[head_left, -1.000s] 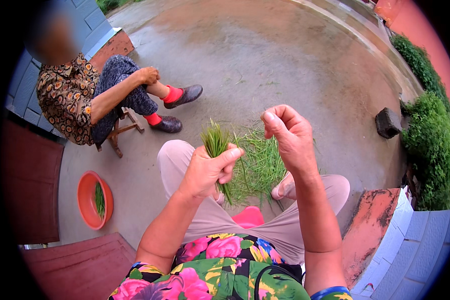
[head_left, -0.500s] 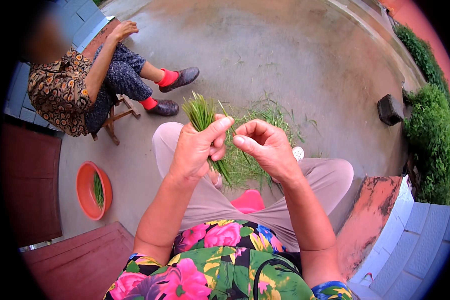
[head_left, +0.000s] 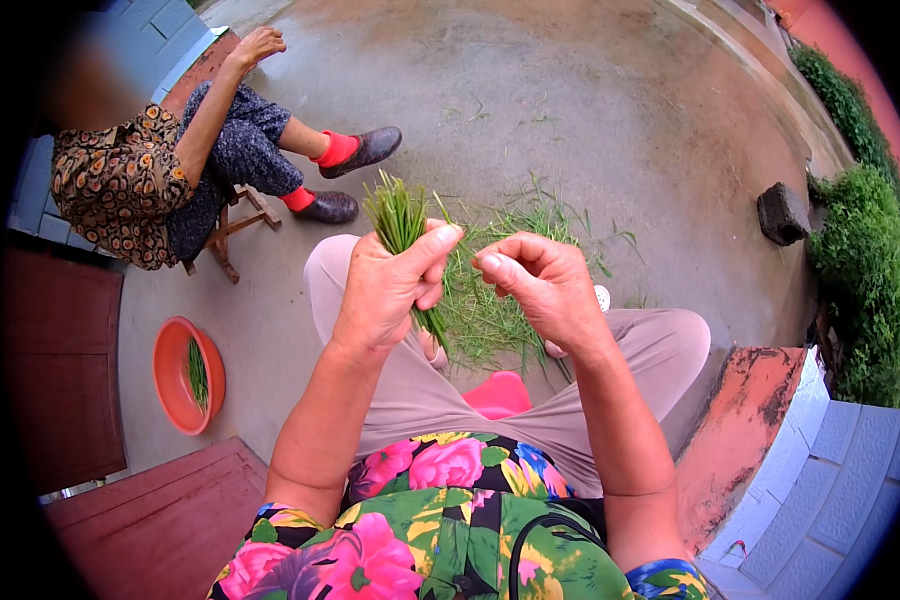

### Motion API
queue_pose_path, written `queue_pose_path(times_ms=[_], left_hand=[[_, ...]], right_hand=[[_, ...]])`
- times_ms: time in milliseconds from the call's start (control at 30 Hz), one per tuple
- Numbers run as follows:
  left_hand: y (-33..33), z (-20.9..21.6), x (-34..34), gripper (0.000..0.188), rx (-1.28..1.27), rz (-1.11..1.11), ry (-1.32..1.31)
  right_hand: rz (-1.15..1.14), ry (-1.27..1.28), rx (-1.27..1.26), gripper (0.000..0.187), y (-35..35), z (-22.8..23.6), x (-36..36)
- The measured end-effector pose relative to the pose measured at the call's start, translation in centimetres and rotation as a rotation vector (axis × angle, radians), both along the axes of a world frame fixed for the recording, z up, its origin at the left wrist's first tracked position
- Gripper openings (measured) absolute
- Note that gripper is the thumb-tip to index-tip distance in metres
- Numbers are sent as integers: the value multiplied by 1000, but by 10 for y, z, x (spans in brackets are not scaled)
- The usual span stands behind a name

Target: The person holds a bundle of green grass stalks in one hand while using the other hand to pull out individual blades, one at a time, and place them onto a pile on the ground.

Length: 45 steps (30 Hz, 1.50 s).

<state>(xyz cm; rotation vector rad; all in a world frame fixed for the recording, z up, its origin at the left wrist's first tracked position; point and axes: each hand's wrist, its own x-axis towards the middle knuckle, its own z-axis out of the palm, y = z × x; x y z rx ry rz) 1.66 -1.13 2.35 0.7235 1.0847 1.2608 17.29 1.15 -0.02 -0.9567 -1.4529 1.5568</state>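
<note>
Green stalks point(head_left: 397, 212) are sitting in an upright, slightly leaning bunch in the left hand point(head_left: 382, 290), above the space between the wearer's knees. That hand is wrapping closely around the bunch, its thumb lying across toward the right, and one stray stalk point(head_left: 442, 208) is slanting away from the rest near the thumb. The right hand point(head_left: 548, 288) is hovering just beside, apart from the left, its fingers curling and its thumb tip coming close to the forefinger; whether a thin stalk is lying between them, I cannot tell.

As for progress, the work is seemingly standing partway: a sizeable bunch is already resting in the left grasp, and more greens point(head_left: 197, 375) are lying inside the orange basin point(head_left: 162, 375) at the left. Plenty of loose stalks point(head_left: 490, 315) are still strewing the concrete ground point(head_left: 660, 170) beyond the hands; whether these are waiting to be handled or are discarded, I cannot tell. Farther left, another person point(head_left: 120, 190) is sitting on a wooden stool point(head_left: 247, 224).
</note>
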Motion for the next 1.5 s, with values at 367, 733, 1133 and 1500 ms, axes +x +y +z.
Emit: queue_pose_path(times_ms=[367,733,1133,1500], left_hand=[[-4,-4,4,10,-15,62,-7],[-2,-12,1,10,-16,71,-47],[10,-20,-6,11,-35,113,-79],[21,-40,-23,10,-14,30,-309]], right_hand=[[-116,133,-212,15,0,-8,-8],[118,294,-299,15,-8,-21,-12],[-50,182,-489,9,-5,-58,-11],[-116,178,-565,15,0,-98,-10]])
